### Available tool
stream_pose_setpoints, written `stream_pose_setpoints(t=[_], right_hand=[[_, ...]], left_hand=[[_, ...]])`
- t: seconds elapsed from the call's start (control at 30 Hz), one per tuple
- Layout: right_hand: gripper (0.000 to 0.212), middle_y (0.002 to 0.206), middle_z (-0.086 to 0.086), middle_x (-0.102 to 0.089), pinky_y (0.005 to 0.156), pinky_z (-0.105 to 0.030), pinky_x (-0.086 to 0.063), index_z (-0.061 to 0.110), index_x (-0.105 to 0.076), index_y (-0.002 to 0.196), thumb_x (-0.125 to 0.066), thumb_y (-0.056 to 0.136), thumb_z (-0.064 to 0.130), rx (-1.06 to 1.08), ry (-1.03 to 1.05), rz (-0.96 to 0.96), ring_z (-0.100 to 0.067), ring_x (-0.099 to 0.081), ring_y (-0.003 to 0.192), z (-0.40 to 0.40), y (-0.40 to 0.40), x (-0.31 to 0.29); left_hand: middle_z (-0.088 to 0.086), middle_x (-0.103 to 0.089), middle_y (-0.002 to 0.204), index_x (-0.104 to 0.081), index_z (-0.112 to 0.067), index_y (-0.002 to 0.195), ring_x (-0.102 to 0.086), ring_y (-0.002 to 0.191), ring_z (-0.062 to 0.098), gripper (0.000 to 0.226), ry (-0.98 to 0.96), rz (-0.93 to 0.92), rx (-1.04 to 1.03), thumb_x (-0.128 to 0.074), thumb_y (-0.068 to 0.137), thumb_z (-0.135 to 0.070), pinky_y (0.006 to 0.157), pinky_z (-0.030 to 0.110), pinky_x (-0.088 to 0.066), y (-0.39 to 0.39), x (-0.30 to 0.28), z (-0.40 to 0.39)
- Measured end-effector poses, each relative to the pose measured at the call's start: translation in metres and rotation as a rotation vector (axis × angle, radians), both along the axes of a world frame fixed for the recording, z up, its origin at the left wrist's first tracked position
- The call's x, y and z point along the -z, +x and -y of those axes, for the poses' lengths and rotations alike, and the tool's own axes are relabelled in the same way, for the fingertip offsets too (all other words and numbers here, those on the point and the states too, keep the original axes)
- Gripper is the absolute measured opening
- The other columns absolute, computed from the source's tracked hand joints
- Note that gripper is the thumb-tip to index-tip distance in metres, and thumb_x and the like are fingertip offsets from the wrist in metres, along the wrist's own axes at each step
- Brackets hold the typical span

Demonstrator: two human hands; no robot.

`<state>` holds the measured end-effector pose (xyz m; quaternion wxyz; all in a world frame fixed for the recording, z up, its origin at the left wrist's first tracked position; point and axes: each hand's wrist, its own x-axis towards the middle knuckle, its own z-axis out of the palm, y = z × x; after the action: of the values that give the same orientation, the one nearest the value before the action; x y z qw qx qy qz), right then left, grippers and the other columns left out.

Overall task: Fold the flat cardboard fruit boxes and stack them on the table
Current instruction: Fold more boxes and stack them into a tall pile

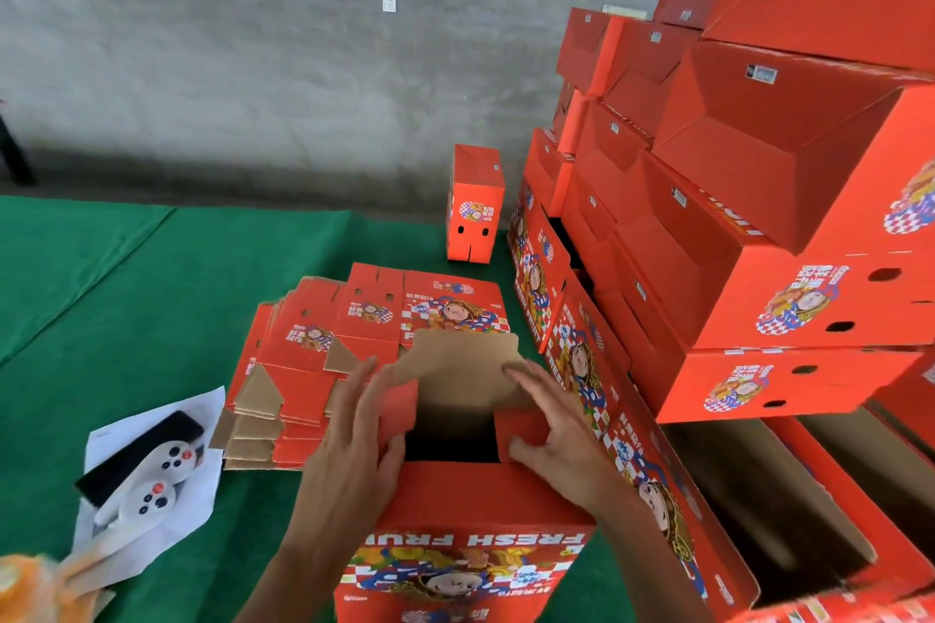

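A half-formed red fruit box (470,511) stands in front of me on the green table (152,309), its open end up and a brown flap raised at the far side. My left hand (354,440) presses the left small red flap inward, thumb on the flap. My right hand (551,430) pushes the right small flap inward with its fingers spread. Behind the box lies a pile of flat red fruit boxes (324,349). Folded boxes (759,228) are stacked high at the right.
One folded box (473,205) stands upright alone near the table's far edge. At the left lie white controllers and a black device on white paper (146,465). Open boxes (789,496) lie at the lower right. A grey wall rises behind.
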<state>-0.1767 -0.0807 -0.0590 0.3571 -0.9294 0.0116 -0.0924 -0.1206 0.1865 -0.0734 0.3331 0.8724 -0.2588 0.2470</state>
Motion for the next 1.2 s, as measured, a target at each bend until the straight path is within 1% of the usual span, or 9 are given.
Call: stream_pose_setpoints(t=[0.17, 0.3, 0.37, 0.47, 0.53, 0.8, 0.93, 1.03, 1.2], right_hand=[[0.084, 0.152, 0.032, -0.032, 0.117, -0.032, -0.032, 0.057, -0.027, 0.150, -0.072, 0.089, 0.021, 0.061, 0.109, 0.021, 0.004, -0.030, 0.143, -0.001, 0.006, 0.005], [0.029, 0.132, 0.027, -0.062, 0.110, -0.024, -0.041, 0.044, -0.057, 0.135, -0.051, 0.107, 0.042, 0.149, 0.378, 0.134, 0.008, -0.053, 0.127, -0.002, 0.006, 0.008], [0.036, 0.120, 0.021, -0.071, 0.105, -0.022, -0.043, 0.035, -0.076, 0.110, -0.044, 0.105, 0.050, 0.164, 0.456, 0.115, 0.002, -0.060, 0.119, -0.001, 0.006, 0.009], [0.025, 0.129, 0.027, -0.058, 0.098, -0.014, -0.039, 0.045, -0.068, 0.117, -0.067, 0.094, 0.053, 0.045, 0.151, -0.034, 0.005, -0.049, 0.125, 0.003, 0.008, 0.010], [0.053, 0.135, 0.028, -0.046, 0.103, -0.021, -0.037, 0.051, -0.051, 0.137, -0.071, 0.089, 0.059, 0.029, 0.085, -0.153, 0.008, -0.041, 0.127, 0.006, 0.011, 0.012], [0.065, 0.136, 0.016, -0.048, 0.107, -0.032, -0.040, 0.035, -0.048, 0.142, -0.067, 0.087, 0.065, 0.124, -0.275, -0.108, -0.006, -0.040, 0.129, -0.002, 0.029, 0.015], [0.057, 0.130, 0.007, -0.055, 0.101, -0.035, -0.038, 0.034, -0.055, 0.127, -0.036, 0.095, 0.077, 0.370, 0.137, -0.091, -0.017, -0.050, 0.131, -0.002, 0.028, 0.011], [0.079, 0.144, -0.014, -0.056, 0.117, -0.052, -0.038, 0.019, -0.050, 0.147, -0.017, 0.100, 0.074, 0.641, 0.487, -0.348, -0.035, -0.052, 0.135, 0.009, 0.023, 0.014], [0.089, 0.106, -0.017, -0.068, 0.073, -0.053, -0.064, 0.019, -0.058, 0.112, -0.032, 0.078, 0.096, 0.597, 0.713, -0.770, -0.034, -0.070, 0.093, 0.025, -0.006, 0.011]], left_hand=[[-0.011, -0.072, 0.099, -0.071, -0.030, 0.107, -0.069, 0.088, 0.011, 0.030, 0.180, -0.134, 0.078, -0.054, 0.099, -0.054, 0.074, 0.029, -0.055, 0.011, -0.004, -0.002], [-0.001, -0.058, 0.120, -0.055, -0.017, 0.126, -0.057, 0.108, 0.019, 0.031, -0.033, -0.254, 0.123, -0.055, 0.098, -0.003, 0.093, 0.042, -0.051, 0.022, 0.003, 0.002], [0.004, -0.048, 0.127, -0.047, -0.009, 0.133, -0.046, 0.115, 0.021, 0.041, -0.117, -0.256, 0.064, -0.050, 0.095, 0.005, 0.103, 0.050, -0.045, 0.027, 0.003, 0.001], [0.000, -0.023, 0.163, -0.034, -0.024, 0.153, -0.018, 0.151, 0.024, 0.051, -0.033, -0.350, 0.085, -0.036, 0.102, -0.029, 0.123, 0.056, -0.021, 0.030, 0.002, -0.001], [-0.011, -0.011, 0.169, -0.025, -0.040, 0.157, 0.000, 0.157, 0.019, 0.065, 0.129, -0.517, 0.114, -0.025, 0.098, -0.068, 0.126, 0.057, -0.015, 0.034, 0.001, 0.000], [-0.002, -0.029, 0.154, -0.028, -0.040, 0.153, -0.025, 0.145, 0.025, 0.093, 0.461, -0.533, -0.143, -0.058, 0.077, -0.084, 0.097, 0.051, -0.052, 0.047, 0.004, 0.022], [0.008, -0.018, 0.165, -0.024, -0.030, 0.157, -0.029, 0.148, 0.038, 0.088, 0.352, -0.648, -0.230, -0.026, 0.088, -0.086, 0.108, 0.057, -0.044, 0.053, 0.003, 0.020], [0.014, -0.027, 0.162, -0.017, -0.025, 0.158, -0.047, 0.138, 0.041, 0.094, 0.345, -0.708, -0.307, -0.028, 0.088, -0.086, 0.105, 0.053, -0.045, 0.053, 0.002, 0.019], [0.014, -0.056, 0.143, -0.031, -0.020, 0.152, -0.057, 0.129, 0.036, 0.093, 0.376, -0.693, -0.348, -0.030, 0.087, -0.087, 0.099, 0.049, -0.049, 0.053, -0.012, 0.028]])
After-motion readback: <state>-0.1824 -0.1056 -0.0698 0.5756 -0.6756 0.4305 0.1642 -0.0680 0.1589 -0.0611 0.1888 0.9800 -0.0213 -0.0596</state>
